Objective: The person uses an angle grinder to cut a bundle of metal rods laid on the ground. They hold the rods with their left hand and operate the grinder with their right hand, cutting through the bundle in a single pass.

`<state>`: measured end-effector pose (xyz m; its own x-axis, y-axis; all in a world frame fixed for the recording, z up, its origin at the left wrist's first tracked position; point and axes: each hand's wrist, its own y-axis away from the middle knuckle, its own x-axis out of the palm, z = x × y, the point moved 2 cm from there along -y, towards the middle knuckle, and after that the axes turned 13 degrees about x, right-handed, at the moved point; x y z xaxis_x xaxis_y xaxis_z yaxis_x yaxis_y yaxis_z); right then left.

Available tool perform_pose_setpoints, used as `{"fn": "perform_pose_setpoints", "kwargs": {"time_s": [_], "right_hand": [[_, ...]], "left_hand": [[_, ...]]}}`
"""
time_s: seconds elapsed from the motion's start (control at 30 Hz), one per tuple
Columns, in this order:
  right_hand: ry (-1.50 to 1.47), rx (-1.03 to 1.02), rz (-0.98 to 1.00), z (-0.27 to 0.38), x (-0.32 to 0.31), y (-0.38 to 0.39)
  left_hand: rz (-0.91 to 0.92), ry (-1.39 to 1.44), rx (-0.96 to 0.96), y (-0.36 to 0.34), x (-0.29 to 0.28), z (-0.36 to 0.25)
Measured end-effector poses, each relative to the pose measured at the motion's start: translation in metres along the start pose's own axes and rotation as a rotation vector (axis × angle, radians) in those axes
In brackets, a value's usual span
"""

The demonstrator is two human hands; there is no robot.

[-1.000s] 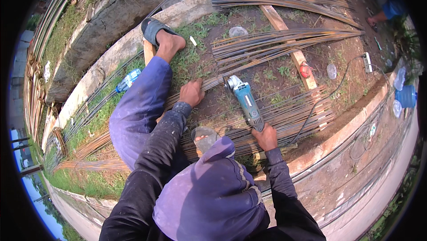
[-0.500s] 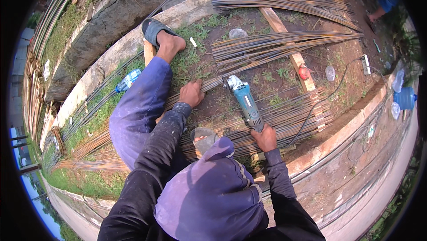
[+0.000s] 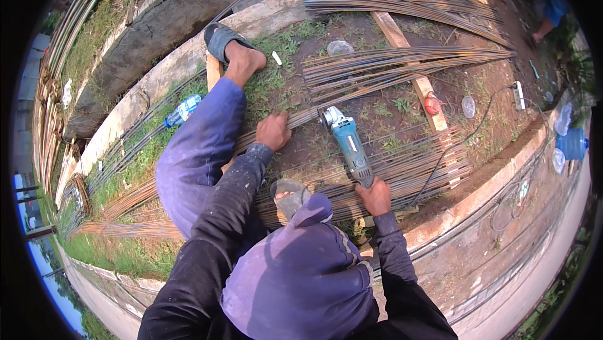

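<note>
My right hand is wrapped round the rear end of a teal angle grinder. The grinder's silver head and disc touch or lie very close to a bundle of thin steel rods; the exact contact is too small to tell. My left hand is closed over that same bundle, a short way left of the disc. Under the grinder's body and beside my right hand lie more rusty rods, spread side by side. My sandalled left foot rests by a wooden block.
A timber supports rod bundles. A black cord runs to a white power strip. A red round object, a plastic bottle and a blue water jug lie around. Someone in blue trousers stands far right.
My view has shifted slightly, so things appear a little lower and further right. Both hands keep their places on the grinder and rods. The other person's foot at far right has moved slightly.
</note>
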<state>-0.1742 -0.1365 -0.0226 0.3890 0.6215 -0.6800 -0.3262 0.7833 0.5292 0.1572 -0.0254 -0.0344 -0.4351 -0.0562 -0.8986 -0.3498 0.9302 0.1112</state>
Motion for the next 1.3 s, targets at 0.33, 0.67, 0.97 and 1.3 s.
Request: {"fn": "perform_pose_setpoints", "kwargs": {"time_s": [0.33, 0.67, 0.97, 1.3], "right_hand": [[-0.015, -0.004, -0.002, -0.001, 0.003, 0.0], [-0.02, -0.016, -0.007, 0.001, 0.003, 0.002], [-0.006, -0.003, 0.012, 0.0, 0.004, 0.001], [0.012, 0.007, 0.01, 0.001, 0.001, 0.002]], "left_hand": [[0.0, 0.002, -0.026, 0.0, 0.002, 0.001], [-0.089, -0.059, -0.09, 0.012, 0.0, -0.013], [-0.084, -0.154, -0.169, 0.024, 0.021, 0.014], [-0.114, -0.159, -0.137, 0.024, 0.023, 0.017]]}}
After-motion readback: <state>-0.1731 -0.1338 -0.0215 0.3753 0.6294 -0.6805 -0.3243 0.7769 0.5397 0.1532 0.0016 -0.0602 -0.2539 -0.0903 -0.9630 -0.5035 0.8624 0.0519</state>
